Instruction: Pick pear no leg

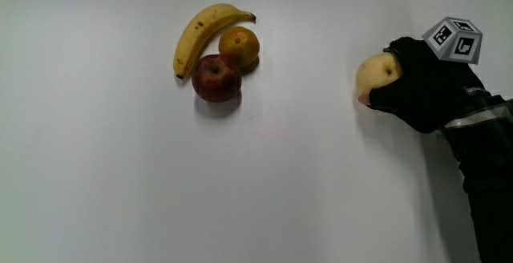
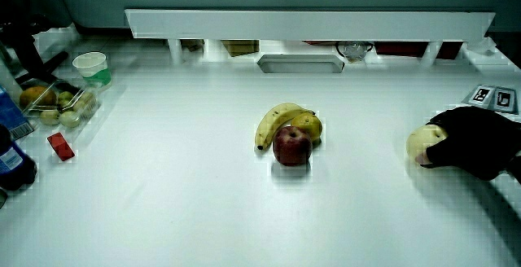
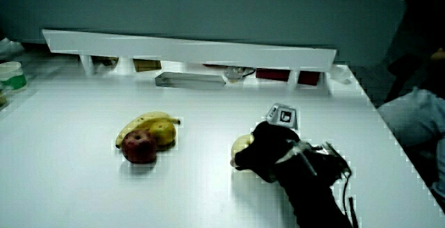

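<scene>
A pale yellow pear (image 1: 375,75) rests on the white table (image 1: 264,191), apart from the other fruit. The black-gloved hand (image 1: 417,86) is wrapped around it, fingers curled over its sides, with the patterned cube (image 1: 454,39) on the hand's back. In both side views the pear (image 2: 423,143) (image 3: 241,144) shows partly from under the hand (image 2: 476,141) (image 3: 268,151). The pear still seems to touch the table.
A banana (image 1: 200,32), an orange (image 1: 239,46) and a red apple (image 1: 216,78) lie together in a cluster. In a side view a cup (image 2: 90,63), a box of small fruit (image 2: 57,104), a bottle (image 2: 10,149) and a red item (image 2: 60,146) stand at the table's edge.
</scene>
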The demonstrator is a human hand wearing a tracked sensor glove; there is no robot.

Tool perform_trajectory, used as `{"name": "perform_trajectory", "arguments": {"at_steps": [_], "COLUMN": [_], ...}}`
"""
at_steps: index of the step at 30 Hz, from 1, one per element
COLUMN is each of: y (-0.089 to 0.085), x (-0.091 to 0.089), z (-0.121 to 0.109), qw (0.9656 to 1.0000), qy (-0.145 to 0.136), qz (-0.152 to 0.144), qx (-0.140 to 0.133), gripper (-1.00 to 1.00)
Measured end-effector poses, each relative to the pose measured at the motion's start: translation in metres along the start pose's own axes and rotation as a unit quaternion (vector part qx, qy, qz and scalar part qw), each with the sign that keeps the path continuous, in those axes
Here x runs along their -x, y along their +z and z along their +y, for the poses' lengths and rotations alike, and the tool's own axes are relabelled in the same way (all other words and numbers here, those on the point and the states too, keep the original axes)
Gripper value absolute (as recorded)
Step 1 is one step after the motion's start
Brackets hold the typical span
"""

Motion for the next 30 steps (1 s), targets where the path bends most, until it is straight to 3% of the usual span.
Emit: {"name": "perform_trajectory", "arguments": {"at_steps": [4,5,7,9,11,14,25,30], "y": [-0.003,-0.003,-0.004,-0.005,-0.007,-0.008,-0.013,-0.006], "x": [-0.007,-0.009,-0.011,-0.012,-0.013,-0.014,-0.016,-0.014], "z": [0.003,0.002,0.004,0.004,0.005,0.004,0.004,-0.003], "qw": [0.9999,0.9994,0.9997,0.999,0.9991,0.9982,0.9973,0.9985], "qy": [0.001,0.001,-0.004,0.002,0.002,0.003,0.001,0.004], "qz": [0.014,0.033,0.023,0.043,0.039,0.055,0.058,0.047], "qx": [0.004,0.003,0.004,0.013,0.017,0.025,0.045,0.03], "gripper": [0.0,0.0,0.0,0.0,0.0,0.13,0.61,0.83]}}
